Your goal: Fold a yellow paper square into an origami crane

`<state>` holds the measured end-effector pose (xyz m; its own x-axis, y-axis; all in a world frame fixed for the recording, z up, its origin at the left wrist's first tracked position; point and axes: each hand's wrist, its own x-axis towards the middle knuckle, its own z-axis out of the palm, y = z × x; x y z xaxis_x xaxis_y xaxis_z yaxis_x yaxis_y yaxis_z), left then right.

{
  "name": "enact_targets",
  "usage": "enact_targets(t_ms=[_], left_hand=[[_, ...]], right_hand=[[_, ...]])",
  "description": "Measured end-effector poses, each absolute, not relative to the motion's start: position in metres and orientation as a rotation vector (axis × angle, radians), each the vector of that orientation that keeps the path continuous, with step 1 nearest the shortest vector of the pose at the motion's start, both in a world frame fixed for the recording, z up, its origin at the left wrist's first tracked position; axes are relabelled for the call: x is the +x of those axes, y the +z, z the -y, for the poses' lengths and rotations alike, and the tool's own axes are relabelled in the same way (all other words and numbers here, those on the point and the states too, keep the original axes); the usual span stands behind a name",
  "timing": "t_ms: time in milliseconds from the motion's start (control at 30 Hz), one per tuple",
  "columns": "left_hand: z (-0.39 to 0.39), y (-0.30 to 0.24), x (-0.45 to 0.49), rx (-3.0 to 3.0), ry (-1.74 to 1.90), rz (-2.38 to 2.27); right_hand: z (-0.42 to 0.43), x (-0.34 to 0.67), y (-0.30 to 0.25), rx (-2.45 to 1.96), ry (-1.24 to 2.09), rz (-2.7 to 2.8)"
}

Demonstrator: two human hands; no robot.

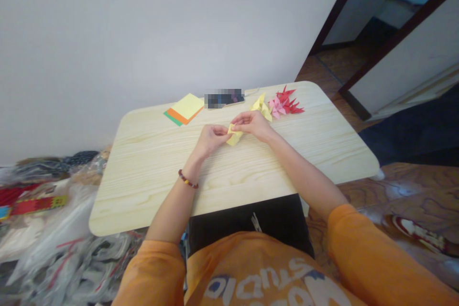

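A small folded piece of yellow paper (pixel 234 136) is held between both hands just above the light wooden table (pixel 150 172). My left hand (pixel 212 137) pinches its left side, fingers closed on it. My right hand (pixel 253 123) grips its upper right part, fingers curled over it. A beaded bracelet (pixel 187 179) is on my left wrist. Both arms wear orange sleeves.
A stack of yellow, orange and green paper squares (pixel 183 109) lies at the table's back. Beside it is a phone (pixel 224 98). Folded paper flowers, yellow (pixel 261 105), pink (pixel 276 106) and red (pixel 289 101), sit behind my right hand. Plastic bags (pixel 50 229) pile on the floor left.
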<state>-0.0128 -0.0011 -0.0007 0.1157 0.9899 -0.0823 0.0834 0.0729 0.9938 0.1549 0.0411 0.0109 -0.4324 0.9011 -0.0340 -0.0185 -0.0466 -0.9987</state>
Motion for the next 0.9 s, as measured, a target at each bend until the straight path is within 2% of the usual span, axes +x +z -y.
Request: enact_targets(t_ms=[300, 900], left_hand=[[-0.0012, 0.0038, -0.011, 1.175, 1.275, -1.298], [-0.0003, 0.0085, -0.0124, 1.165, 1.235, -1.283]], right_hand=[[-0.0429, 0.1574, 0.011, -1.01, 1.563, 1.512], [-0.0379, 0.1574, 0.0201, -1.072, 1.552, 1.6]])
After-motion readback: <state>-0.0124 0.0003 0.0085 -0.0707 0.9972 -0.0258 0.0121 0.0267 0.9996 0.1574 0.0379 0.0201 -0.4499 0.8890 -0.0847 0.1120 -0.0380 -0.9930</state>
